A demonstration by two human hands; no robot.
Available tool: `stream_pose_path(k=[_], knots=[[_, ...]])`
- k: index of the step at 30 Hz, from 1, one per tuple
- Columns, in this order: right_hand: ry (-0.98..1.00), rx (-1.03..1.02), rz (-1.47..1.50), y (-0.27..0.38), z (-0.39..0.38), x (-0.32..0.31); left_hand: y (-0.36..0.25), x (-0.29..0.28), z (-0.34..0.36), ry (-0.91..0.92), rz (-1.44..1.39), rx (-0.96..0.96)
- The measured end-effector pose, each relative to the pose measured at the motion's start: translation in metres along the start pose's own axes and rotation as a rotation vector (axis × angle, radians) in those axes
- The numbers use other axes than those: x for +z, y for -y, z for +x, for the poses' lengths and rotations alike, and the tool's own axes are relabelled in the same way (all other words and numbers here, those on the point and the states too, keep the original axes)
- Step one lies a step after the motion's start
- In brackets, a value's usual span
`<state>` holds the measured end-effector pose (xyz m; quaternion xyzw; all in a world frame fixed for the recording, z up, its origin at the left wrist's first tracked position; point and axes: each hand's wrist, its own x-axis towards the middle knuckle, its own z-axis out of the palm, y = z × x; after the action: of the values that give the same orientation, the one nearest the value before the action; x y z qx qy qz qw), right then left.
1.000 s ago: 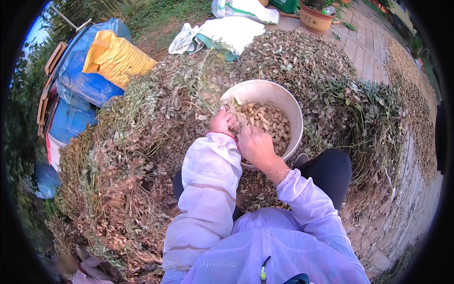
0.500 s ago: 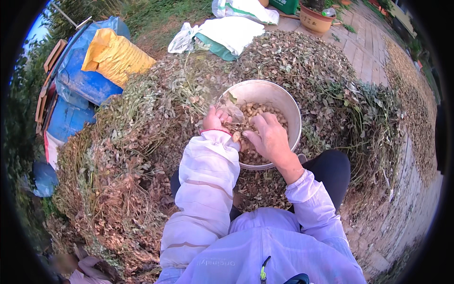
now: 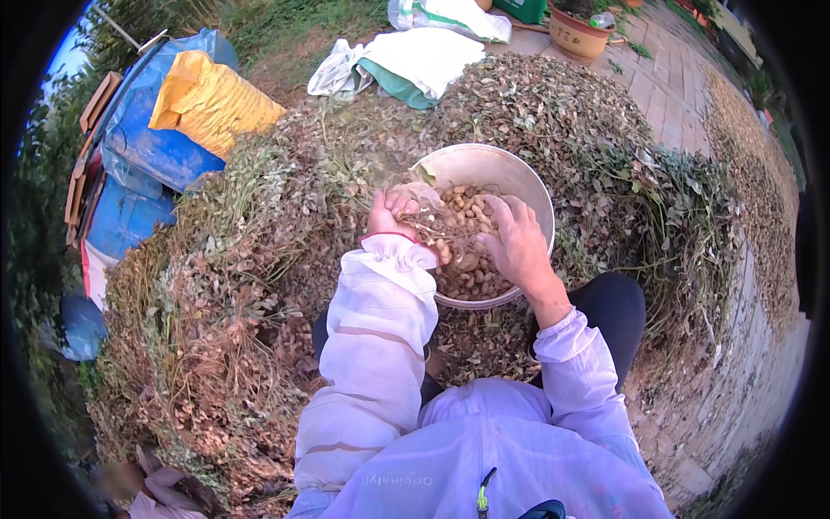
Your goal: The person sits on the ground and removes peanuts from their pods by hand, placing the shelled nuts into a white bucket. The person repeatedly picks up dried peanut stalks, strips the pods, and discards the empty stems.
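Observation:
A white bucket (image 3: 538, 186) stands between my knees, holding many peanuts in their shells (image 3: 471, 206). At its left rim my left hand (image 3: 393, 213) is closed round a peanut plant, whose thin roots (image 3: 430, 227) and a few pods hang over the bucket. The plant's leafy end beyond the hand is blurred. My right hand (image 3: 522, 249) is over the right part of the bucket, its thumb and fingers apart. It is separate from the roots, and no pod shows in its grasp.
Heaps of dried peanut plants (image 3: 233, 303) surround the bucket. Blue barrels (image 3: 130, 216) and a yellow sack (image 3: 212, 104) are at the left. White sacks (image 3: 424, 65) and a plant pot (image 3: 577, 39) lie beyond; another person (image 3: 160, 489) is at the lower left.
My right hand has moved right, away from the roots, and its fingers have spread. My left hand keeps its hold on the plant. The bucket has shifted very slightly right.

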<state>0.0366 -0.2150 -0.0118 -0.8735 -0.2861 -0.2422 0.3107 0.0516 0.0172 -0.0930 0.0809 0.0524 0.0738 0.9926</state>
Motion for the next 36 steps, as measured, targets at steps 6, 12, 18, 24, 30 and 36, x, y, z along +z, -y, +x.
stream_pose_path(k=[6,12,18,24,30,36], knots=[[0.595,0.721,1.446,-0.016,0.0,0.022,0.026,0.042,-0.018,0.036,-0.162,-0.007],[0.386,0.727,2.135,0.018,-0.025,0.059,0.026,0.045,-0.029,-0.142,0.09,0.013],[0.178,0.834,1.557,0.02,-0.025,0.056,0.034,0.047,-0.027,-0.079,-0.028,0.037],[0.13,0.96,1.707,0.023,-0.022,0.066,0.03,0.027,-0.017,-0.027,-0.142,0.017],[0.089,1.016,1.716,0.025,-0.021,0.068,0.037,0.039,-0.018,-0.188,0.11,0.059],[0.145,1.031,1.659,0.033,-0.005,0.055,0.026,0.024,-0.013,0.029,-0.185,-0.026]])
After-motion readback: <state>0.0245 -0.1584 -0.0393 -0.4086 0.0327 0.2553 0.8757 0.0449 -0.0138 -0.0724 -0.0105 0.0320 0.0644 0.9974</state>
